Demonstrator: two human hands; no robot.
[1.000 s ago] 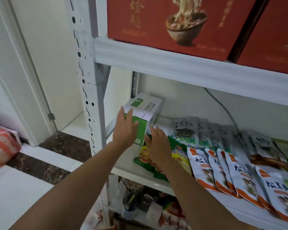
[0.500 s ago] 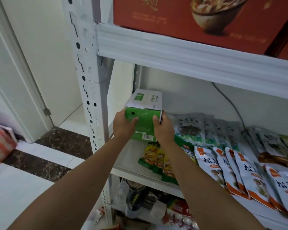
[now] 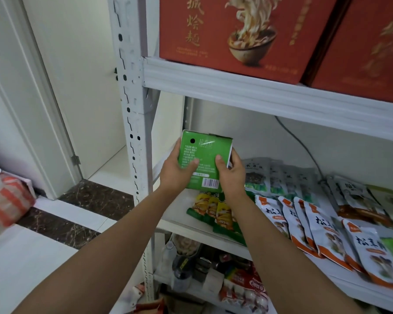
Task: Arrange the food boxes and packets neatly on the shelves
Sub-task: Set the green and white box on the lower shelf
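A green food box (image 3: 205,155) with a barcode faces me, lifted above the left end of the middle shelf (image 3: 184,225). My left hand (image 3: 176,173) grips its left side, thumb across the front. My right hand (image 3: 230,175) grips its right side the same way. Below the box lie green and yellow snack packets (image 3: 214,211). To the right, white and orange mushroom packets (image 3: 322,232) lie in an overlapping row, with grey-green packets (image 3: 279,175) behind them.
Two large red noodle boxes (image 3: 236,35) stand on the upper shelf. A white perforated upright (image 3: 132,123) frames the rack's left side. The bottom shelf holds mixed bottles and packets (image 3: 213,273). A striped bag (image 3: 5,207) sits on the floor at left. A cable (image 3: 304,146) runs down the back wall.
Both hands took hold of the green box, lifted it off the shelf and tipped it so its printed green face with the barcode now points toward me.
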